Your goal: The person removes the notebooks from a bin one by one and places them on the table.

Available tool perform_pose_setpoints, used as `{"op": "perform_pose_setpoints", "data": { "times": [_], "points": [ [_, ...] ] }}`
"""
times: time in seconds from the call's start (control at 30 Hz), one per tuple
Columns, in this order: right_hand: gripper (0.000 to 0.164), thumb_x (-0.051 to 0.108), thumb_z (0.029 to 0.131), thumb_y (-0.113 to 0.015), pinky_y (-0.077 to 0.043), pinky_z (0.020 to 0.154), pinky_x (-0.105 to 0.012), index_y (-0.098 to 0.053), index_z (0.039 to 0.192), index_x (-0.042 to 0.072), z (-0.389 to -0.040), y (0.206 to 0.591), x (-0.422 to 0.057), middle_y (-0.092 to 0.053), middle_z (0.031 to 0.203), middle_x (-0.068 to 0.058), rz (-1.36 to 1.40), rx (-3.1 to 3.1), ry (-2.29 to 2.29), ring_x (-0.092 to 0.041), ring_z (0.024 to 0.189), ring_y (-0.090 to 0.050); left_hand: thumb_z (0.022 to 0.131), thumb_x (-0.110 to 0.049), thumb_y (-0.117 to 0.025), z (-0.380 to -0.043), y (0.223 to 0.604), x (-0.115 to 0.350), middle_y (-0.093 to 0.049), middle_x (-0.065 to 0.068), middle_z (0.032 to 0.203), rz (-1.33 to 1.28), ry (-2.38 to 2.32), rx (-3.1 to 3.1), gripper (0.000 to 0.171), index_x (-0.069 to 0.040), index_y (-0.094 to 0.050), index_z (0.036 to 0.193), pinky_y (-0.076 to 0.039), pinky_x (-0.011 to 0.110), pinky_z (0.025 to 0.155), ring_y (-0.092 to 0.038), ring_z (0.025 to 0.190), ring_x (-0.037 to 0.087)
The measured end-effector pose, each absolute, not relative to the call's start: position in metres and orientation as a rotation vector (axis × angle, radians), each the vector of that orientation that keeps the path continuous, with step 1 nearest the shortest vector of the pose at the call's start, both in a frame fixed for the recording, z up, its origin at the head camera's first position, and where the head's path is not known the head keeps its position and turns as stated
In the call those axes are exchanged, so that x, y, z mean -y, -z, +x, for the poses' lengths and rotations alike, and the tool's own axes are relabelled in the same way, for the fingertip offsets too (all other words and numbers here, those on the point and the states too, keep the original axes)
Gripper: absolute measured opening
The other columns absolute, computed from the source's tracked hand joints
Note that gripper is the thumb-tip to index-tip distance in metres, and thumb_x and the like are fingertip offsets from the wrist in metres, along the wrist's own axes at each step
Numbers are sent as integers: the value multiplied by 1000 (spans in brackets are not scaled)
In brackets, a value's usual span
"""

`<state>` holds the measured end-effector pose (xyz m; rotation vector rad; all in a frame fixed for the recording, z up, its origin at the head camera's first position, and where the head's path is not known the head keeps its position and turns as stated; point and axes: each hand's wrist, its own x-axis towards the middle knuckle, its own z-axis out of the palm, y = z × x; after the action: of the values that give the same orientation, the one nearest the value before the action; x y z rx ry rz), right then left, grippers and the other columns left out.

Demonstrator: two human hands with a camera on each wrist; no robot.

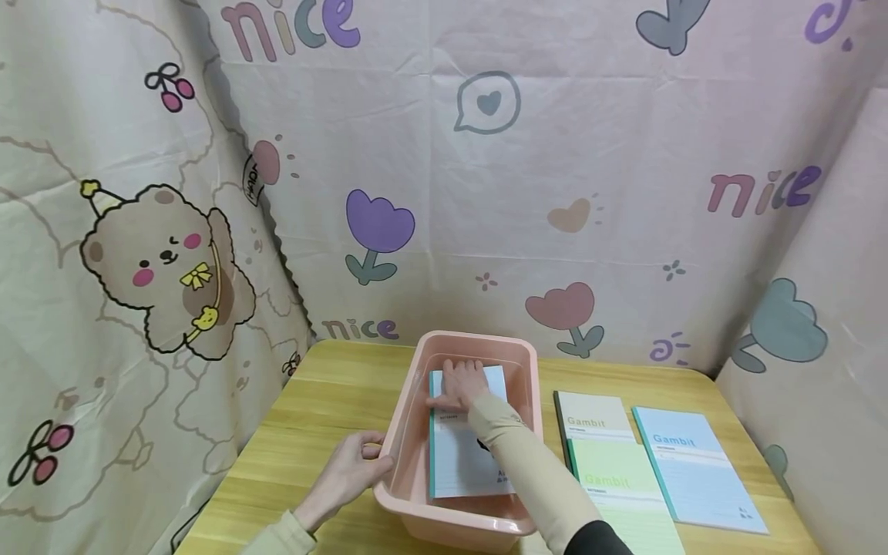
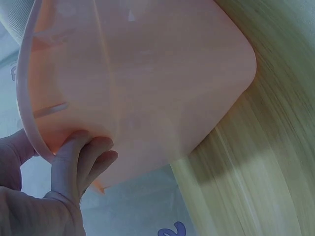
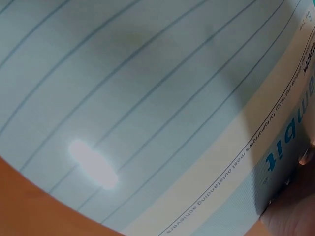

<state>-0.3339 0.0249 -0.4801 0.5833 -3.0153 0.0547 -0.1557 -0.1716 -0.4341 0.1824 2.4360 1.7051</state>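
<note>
A pink plastic bin (image 1: 534, 385) stands on the table, a blue notebook (image 1: 461, 455) with a teal spine inside it. My left hand (image 1: 350, 470) grips the bin's left rim near the front corner. In the left wrist view, its fingers (image 2: 93, 152) lie against the outer wall and the thumb is at the rim. My right hand (image 1: 463, 385) reaches into the bin and rests on the upper part of the notebook, thumb stretched toward the spine. The right wrist view shows the lined cover (image 3: 147, 98) close up, with part of the hand (image 3: 290, 211) at its edge.
Right of the bin lie a cream notebook (image 1: 593, 412), a green notebook (image 1: 624, 493) overlapping it, and a blue notebook (image 1: 701, 470). The wooden table (image 1: 333, 385) is bordered by printed curtains (image 1: 472, 193) at the back and sides.
</note>
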Motion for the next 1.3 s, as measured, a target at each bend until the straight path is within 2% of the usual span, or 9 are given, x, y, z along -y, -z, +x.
{"op": "perform_pose_setpoints", "data": {
  "times": [0.13, 0.3, 0.4, 0.5, 0.7, 0.8, 0.93, 1.07, 1.3],
  "points": [
    [79, 74, 78, -62, -49, 100, -45, -56, 123, 10, -331, 468, -27, -67, 120, -15, 635, 2976, -66, -28, 109, -62, 85, -3, -59, -156, 434, 172, -71, 35, 105, 174, -1696, -2435, 49, 24, -51, 124, -62, 30, 67, -75, 87, 32],
    [71, 75, 76, -61, -47, 78, -36, -58, 110, 12, -325, 451, -27, -67, 93, -8, 685, 2905, 6, -22, 85, -61, 85, -3, -59, -156, 432, 171, -71, 35, 106, 171, -1686, -2434, 50, 25, -49, 125, -63, 31, 68, -75, 90, 34],
    [70, 75, 77, -61, -44, 73, -33, -56, 106, 12, -323, 441, -27, -63, 86, -6, 699, 2885, 37, -21, 80, -58, 85, -3, -59, -157, 431, 171, -71, 35, 106, 168, -1680, -2435, 51, 25, -48, 126, -63, 31, 69, -75, 90, 33],
    [72, 76, 78, -60, -46, 76, -35, -55, 108, 11, -321, 432, -27, -63, 91, -7, 706, 2894, 29, -23, 85, -60, 85, -4, -59, -158, 431, 170, -71, 34, 106, 165, -1673, -2433, 51, 25, -48, 126, -62, 30, 68, -75, 90, 32],
    [78, 71, 80, -62, -47, 96, -43, -54, 126, 9, -316, 406, -31, -66, 115, -12, 727, 2910, -86, -28, 106, -61, 85, -4, -58, -158, 431, 170, -72, 33, 105, 146, -1664, -2428, 49, 24, -49, 125, -62, 30, 68, -75, 87, 30],
    [73, 69, 81, -61, -47, 93, -42, -55, 122, 9, -314, 389, -34, -66, 109, -10, 740, 2902, -120, -27, 100, -60, 85, -3, -58, -158, 431, 170, -72, 33, 104, 138, -1669, -2416, 48, 24, -48, 124, -63, 32, 69, -75, 88, 31],
    [65, 69, 82, -59, -43, 82, -37, -52, 108, 11, -311, 363, -37, -62, 95, -6, 748, 2886, -118, -24, 88, -55, 86, -3, -58, -159, 432, 171, -72, 33, 104, 125, -1671, -2412, 48, 24, -48, 124, -63, 32, 69, -75, 88, 31],
    [59, 67, 82, -57, -38, 78, -34, -49, 103, 12, -307, 338, -40, -58, 90, -3, 755, 2872, -124, -22, 84, -52, 86, -3, -58, -160, 433, 171, -72, 33, 104, 117, -1675, -2409, 47, 23, -48, 123, -63, 32, 69, -75, 88, 30],
    [60, 67, 82, -58, -40, 82, -37, -47, 102, 11, -298, 302, -55, -58, 93, -4, 748, 2832, -156, -24, 88, -53, 84, -3, -58, -159, 433, 170, -72, 33, 103, 119, -1693, -2404, 47, 23, -49, 122, -63, 32, 70, -75, 88, 30]
  ]
}}
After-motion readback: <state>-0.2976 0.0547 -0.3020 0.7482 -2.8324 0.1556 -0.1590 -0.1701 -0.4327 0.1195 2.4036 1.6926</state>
